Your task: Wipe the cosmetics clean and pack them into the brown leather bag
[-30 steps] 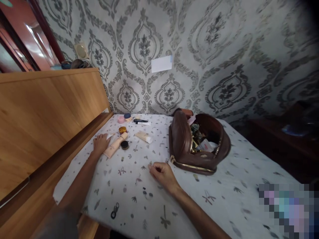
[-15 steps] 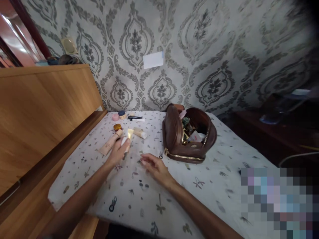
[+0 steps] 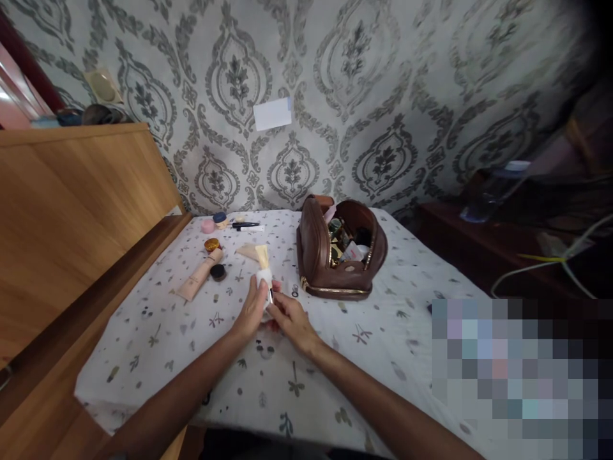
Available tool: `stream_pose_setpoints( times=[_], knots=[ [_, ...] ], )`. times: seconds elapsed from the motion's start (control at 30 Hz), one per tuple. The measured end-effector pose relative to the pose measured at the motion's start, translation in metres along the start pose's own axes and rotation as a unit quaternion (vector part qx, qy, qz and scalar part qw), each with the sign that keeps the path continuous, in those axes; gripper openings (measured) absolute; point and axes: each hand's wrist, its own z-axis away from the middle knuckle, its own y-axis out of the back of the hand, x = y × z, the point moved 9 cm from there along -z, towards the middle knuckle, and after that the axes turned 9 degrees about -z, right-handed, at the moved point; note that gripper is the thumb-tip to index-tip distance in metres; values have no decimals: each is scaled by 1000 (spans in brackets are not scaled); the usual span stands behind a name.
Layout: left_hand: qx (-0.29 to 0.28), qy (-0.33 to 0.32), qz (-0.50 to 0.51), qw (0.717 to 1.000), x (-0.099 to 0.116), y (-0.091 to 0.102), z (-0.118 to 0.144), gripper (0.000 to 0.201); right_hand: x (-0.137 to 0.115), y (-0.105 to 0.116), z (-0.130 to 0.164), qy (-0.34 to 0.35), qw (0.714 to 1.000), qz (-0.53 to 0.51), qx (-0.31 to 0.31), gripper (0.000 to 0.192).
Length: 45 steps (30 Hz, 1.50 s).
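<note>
2 hands meet over the table (image 3: 158,332): left hand (image 3: 249,313) fingers wrap the white tube (image 3: 264,279), tip up for access; right hand (image 3: 291,317) pinches its lower end. Beyond, open brown pouch (image 3: 318,255).

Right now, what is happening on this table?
A person holds a small tube upright with both hands: the left hand grips its lower part and the right hand meets it at the base. Behind them an open brown bag full of cosmetics stands on the patterned cloth. More tubes and small jars lie to the left.
</note>
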Motion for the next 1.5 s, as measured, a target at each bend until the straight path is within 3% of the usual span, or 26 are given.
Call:
stream_pose_setpoints(
  times=[0.2,0.33,0.5,0.63,0.77,0.9,1.07,1.2,1.3,1.4,1.5],
  knots=[
    [-49,-119,-66,990,19,-8,4,58,-3,19,-1,2,989,138,60,18],
    [-60,-104,-81,989,9,-9,2,46,-11,20,1,39,966,250,59,15],
    [-35,-96,-54,993,1,-7,3,43,-11,10,3,56,949,308,28,8],
    [16,-113,-59,992,7,1,3,39,-16,2,6,63,941,333,6,7],
    [87,-87,-51,991,7,19,-1,36,-21,-5,10,45,928,369,-9,12],
    [159,-47,18,986,2,40,-6,38,-24,-14,14,56,915,398,-35,17],
    [261,-21,126,957,-5,71,-13,42,-21,-17,16,48,900,432,-41,15],
    [300,-29,164,939,-6,92,-19,40,-21,-18,17,42,906,418,-53,19],
    [312,-24,180,933,-8,102,-22,35,-22,-19,17,40,929,362,-68,26],
    [308,11,232,923,-18,106,-27,30,-17,-17,14,19,963,258,-72,34],
    [274,40,276,920,-24,96,-31,35,-4,-10,8,-36,994,92,-50,46]
  ],
)
